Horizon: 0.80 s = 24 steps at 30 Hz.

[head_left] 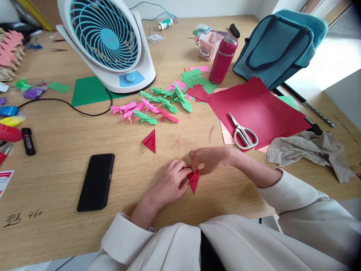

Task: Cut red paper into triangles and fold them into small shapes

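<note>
Near the table's front edge, a small folded piece of red paper (pixel 193 183) is between my hands, its pointed end toward me. My left hand (pixel 171 180) grips its left side with bent fingers. From the upper right, my right hand (pixel 213 160) curls over its top, thumb and fingers pressed on it; the upper part of the paper is hidden beneath them. A second folded red paper triangle (pixel 150 142) lies on the wood a little beyond my left hand. Farther off is a pile of folded green paper shapes (pixel 166 98) mixed with folded pink ones (pixel 128 110).
Scissors (pixel 243 133) rest on red paper sheets (pixel 254 113) at the right, beside a crumpled cloth (pixel 310 150). A phone (pixel 96 182) and a marker (pixel 28 141) lie left. A fan (pixel 108 41), a red bottle (pixel 223 59) and a blue bag (pixel 282 47) stand behind.
</note>
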Each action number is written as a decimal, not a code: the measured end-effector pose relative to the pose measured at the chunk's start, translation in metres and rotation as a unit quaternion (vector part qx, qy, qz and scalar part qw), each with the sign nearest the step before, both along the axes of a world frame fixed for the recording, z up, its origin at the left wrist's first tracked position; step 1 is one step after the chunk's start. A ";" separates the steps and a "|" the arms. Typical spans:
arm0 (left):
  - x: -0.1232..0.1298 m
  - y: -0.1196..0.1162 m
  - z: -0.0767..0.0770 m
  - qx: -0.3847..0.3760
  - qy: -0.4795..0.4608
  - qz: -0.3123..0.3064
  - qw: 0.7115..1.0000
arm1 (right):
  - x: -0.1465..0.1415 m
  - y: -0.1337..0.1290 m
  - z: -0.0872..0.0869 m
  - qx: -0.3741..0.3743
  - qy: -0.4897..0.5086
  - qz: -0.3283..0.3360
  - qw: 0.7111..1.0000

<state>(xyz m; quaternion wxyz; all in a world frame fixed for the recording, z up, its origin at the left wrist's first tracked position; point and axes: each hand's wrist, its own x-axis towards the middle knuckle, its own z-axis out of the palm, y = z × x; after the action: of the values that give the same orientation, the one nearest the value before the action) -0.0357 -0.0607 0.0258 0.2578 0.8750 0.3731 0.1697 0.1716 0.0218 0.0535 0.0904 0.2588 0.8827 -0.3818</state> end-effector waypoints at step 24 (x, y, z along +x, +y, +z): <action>0.011 0.003 -0.013 0.041 0.016 0.045 0.998 | 0.021 -0.031 0.015 0.046 -0.096 -0.084 0.991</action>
<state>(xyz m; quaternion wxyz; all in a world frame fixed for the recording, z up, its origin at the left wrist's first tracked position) -0.0242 -0.0579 0.0124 0.2084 0.8696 0.4087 0.1824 0.1925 -0.0093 0.0688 0.1305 0.3717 0.8614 -0.3205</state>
